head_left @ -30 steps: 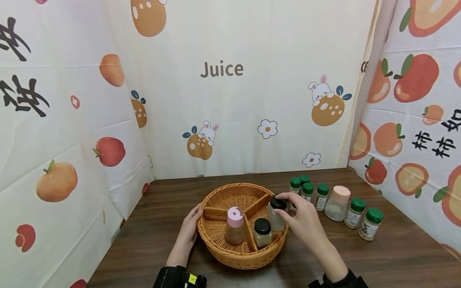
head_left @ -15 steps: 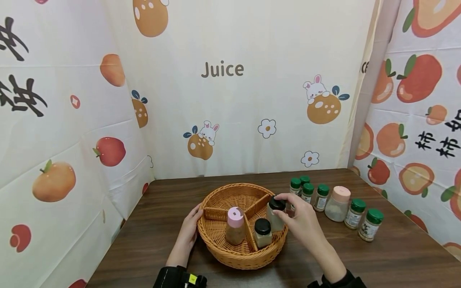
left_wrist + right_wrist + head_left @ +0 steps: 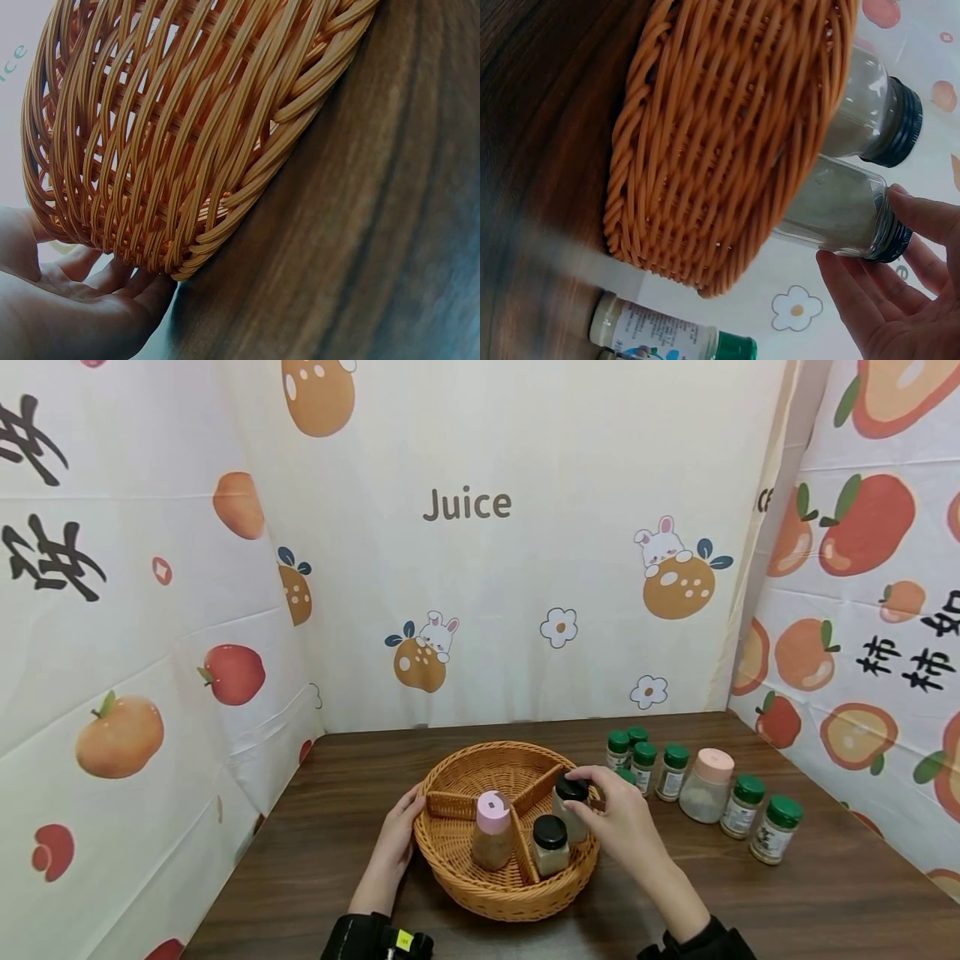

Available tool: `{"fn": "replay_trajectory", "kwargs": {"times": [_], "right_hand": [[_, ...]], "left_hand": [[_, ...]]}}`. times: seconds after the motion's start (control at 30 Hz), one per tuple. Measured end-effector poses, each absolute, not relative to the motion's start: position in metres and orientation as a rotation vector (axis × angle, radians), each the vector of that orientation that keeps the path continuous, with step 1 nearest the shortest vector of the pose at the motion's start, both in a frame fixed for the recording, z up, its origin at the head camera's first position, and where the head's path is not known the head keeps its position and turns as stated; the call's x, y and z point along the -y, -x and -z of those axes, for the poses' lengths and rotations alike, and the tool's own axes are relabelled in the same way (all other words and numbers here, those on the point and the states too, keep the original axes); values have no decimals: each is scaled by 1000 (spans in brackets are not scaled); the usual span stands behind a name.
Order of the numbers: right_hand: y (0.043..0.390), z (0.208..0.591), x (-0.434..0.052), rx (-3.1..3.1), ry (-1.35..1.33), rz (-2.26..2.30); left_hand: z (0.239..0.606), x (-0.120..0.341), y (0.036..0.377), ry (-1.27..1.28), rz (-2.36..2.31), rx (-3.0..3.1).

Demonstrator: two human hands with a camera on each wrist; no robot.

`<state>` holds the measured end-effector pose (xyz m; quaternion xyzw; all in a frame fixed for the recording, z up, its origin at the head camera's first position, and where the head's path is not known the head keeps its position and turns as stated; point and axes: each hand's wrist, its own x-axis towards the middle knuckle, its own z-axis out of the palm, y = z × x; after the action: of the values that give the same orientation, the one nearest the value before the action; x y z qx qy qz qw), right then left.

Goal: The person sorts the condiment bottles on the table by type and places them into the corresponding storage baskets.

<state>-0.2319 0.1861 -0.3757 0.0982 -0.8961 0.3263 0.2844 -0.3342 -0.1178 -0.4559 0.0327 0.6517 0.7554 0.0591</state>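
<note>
A round wicker basket (image 3: 517, 906) with woven dividers stands on the table. My left hand (image 3: 395, 839) grips its left side, the thumb at the rim and the fingers against the outer wall (image 3: 172, 135). With thumb and fingers, my right hand (image 3: 622, 814) pinches the black lid of a tall clear spice jar (image 3: 840, 206), which stands upright in the basket's right compartment. Close beside it, in that same compartment, is a shorter black-lidded jar (image 3: 551, 846). A pink-capped shaker bottle (image 3: 492, 835) sits across the divider, in the front left compartment.
Right of the basket, several green-capped spice jars (image 3: 738, 810) stand on the dark wooden table (image 3: 840, 893), with a pink-lidded clear jar (image 3: 707, 789) among them. Fruit-printed cloth (image 3: 480, 568) hangs along the back and both sides.
My right hand has shifted slightly left with the tall jar, bringing it a little further into the basket. My left hand keeps its hold on the basket.
</note>
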Motion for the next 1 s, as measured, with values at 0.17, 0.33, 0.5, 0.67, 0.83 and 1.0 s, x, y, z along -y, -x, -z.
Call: {"fn": "replay_trajectory", "kwargs": {"times": [0.17, 0.33, 0.5, 0.67, 0.83, 1.0], "right_hand": [[237, 380, -183, 2404, -271, -830], [241, 383, -178, 2433, -274, -868], [246, 386, -174, 2474, -264, -900], [252, 389, -173, 2477, -296, -869], [259, 394, -174, 2478, -334, -843], [262, 398, -176, 2499, -358, -826]], "left_hand": [[456, 118, 335, -83, -2292, -1974], [457, 117, 334, -79, -2295, -1981], [456, 117, 334, -80, -2297, -1980], [455, 117, 332, -84, -2290, -1981], [455, 117, 334, -69, -2283, -1986], [453, 117, 334, -68, -2283, -1991]]}}
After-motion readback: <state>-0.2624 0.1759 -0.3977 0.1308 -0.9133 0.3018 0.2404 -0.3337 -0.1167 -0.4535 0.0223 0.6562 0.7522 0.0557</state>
